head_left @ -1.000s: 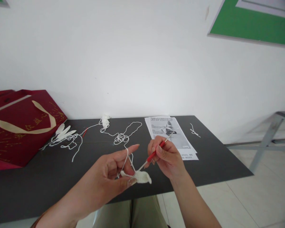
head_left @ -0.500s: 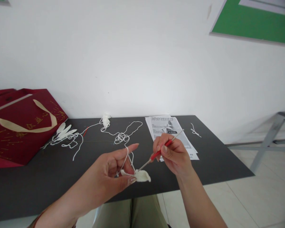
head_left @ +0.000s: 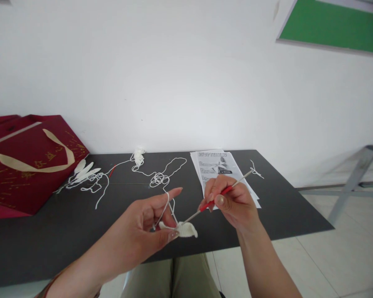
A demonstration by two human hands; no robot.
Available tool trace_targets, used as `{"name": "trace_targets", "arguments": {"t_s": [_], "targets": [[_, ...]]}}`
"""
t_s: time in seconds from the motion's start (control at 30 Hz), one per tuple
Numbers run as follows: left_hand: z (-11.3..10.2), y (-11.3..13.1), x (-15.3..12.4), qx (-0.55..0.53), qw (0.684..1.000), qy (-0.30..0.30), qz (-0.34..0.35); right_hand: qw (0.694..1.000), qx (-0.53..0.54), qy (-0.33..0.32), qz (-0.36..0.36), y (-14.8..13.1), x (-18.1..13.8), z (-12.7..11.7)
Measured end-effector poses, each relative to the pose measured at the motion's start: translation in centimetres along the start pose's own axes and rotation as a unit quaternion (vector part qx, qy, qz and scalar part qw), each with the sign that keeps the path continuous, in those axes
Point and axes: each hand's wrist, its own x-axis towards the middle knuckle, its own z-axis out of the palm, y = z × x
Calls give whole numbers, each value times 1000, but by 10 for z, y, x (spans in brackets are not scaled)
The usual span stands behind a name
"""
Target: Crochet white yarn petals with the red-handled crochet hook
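Note:
A small white crochet piece [head_left: 188, 229] is pinched between the thumb and fingers of my left hand [head_left: 149, 227], above the table's front edge. White yarn [head_left: 167, 199] loops over that hand's raised index finger and runs down to the piece. My right hand [head_left: 231, 200] grips a crochet hook [head_left: 209, 204] by its red handle. The hook's metal tip meets the piece near my left fingertips; whether it passes through a stitch I cannot tell. Loose yarn [head_left: 159, 179] lies in coils on the table behind my left hand.
On the dark table [head_left: 286, 207], a maroon gift bag [head_left: 27, 182] stands at the left. Beside it lie white crocheted leaf shapes [head_left: 85, 171] with yarn tails. Printed sheets [head_left: 217, 165] lie behind my right hand, a yarn scrap [head_left: 255, 170] to their right. A white yarn bundle [head_left: 139, 156] rests by the wall.
My right hand has shifted slightly right, and the crochet hook with it. My left hand and the crochet piece have stayed almost in place.

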Motion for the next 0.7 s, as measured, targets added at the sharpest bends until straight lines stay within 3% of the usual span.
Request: {"name": "trace_targets", "arguments": {"t_s": [0.2,0.33,0.5,0.7], "targets": [[0,1,2,48,999,11,5,995,-99,10,-26,-12,-9,6],[-1,-3,5,81,996,38,23,973,-215,-5,-84,-23,-16,19],[-1,-12,8,114,989,81,41,899,-408,-23,-157,-34,-29,41],[2,-20,8,154,978,131,42,806,-524,-62,-269,-24,-39,56]]}}
